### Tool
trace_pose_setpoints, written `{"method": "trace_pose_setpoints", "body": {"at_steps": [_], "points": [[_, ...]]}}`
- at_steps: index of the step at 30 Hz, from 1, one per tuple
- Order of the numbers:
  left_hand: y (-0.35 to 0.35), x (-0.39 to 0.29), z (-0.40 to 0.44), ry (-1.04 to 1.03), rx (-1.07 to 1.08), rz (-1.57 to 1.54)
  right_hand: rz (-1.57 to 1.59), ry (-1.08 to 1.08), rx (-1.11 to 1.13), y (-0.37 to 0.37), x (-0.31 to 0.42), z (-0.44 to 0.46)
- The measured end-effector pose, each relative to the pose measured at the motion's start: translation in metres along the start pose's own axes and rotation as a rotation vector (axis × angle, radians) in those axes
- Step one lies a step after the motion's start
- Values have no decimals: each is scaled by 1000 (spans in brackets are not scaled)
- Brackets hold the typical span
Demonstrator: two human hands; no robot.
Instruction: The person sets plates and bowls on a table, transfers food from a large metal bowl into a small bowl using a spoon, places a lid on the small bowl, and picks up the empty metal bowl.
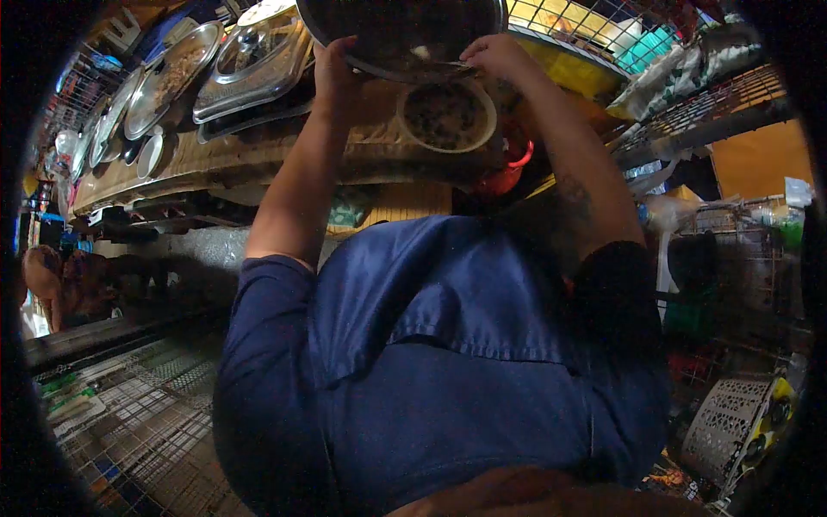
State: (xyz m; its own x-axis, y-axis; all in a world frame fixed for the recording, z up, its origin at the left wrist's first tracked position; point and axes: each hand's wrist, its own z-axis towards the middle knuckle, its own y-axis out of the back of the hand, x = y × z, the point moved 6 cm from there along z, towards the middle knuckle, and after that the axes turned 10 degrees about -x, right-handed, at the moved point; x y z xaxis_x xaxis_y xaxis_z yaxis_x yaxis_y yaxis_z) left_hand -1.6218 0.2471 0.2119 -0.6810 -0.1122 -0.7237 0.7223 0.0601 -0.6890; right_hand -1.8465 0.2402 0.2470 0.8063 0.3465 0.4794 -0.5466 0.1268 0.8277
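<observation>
"Where's the dark pan (pixel 370 36)?"
"Far side, just beyond the bowl (pixel 448 149) on the table (pixel 366 142); the left hand (pixel 336 73) grips the pan's left edge."
"And the right hand (pixel 501 59)?"
"Fingers bunched by its right rim; I can't tell what they hold."

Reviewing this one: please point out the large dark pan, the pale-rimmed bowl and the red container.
Large dark pan (pixel 396 33): head view, on its dark surface.
Pale-rimmed bowl (pixel 448 151): head view, on the near edge of its rim.
Red container (pixel 500 180): head view, on its side.
</observation>
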Motion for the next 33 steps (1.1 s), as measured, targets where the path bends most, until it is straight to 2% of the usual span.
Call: {"method": "trace_pose_setpoints", "body": {"at_steps": [1,5,7,8,10,11,13,17,20,22,23,25,26,28,32,33], "points": [[0,0,1,0,1,0,76,-14,63,-1,5,-2],[5,2,4,35,-34,24,194,-41,86,2,1,1],[3,1,3,45,-30,-12,267,-153,111,10,-1,-4],[5,1,4,34,-48,7,267,-152,112,14,-6,-5],[5,-1,3,22,-66,26,317,-8,160,21,-12,-8],[5,-3,1,11,-89,38,317,-10,161,26,-9,-11],[5,-6,-3,4,-111,50,73,-143,91,46,-7,-25],[-2,-10,-11,31,-104,15,120,-202,115,66,-16,-47],[-2,-10,-9,4,-64,-33,36,-183,119,73,-29,-56],[-1,-9,-5,-34,-47,-22,61,62,74,78,-20,-61],[-3,-10,-5,-53,-45,-10,60,61,73,77,-18,-63],[-5,-12,-7,-73,-43,1,-283,189,-123,84,-10,-68],[-14,-17,-16,-99,-33,30,-282,189,-122,87,0,-72],[-17,-19,-19,-124,-23,61,-573,443,-246,100,38,-82],[-1,-9,-5,-89,-79,51,-450,341,-238,93,18,-54],[3,-7,-3,-62,-65,30,-402,278,-315,90,17,-47]]}}
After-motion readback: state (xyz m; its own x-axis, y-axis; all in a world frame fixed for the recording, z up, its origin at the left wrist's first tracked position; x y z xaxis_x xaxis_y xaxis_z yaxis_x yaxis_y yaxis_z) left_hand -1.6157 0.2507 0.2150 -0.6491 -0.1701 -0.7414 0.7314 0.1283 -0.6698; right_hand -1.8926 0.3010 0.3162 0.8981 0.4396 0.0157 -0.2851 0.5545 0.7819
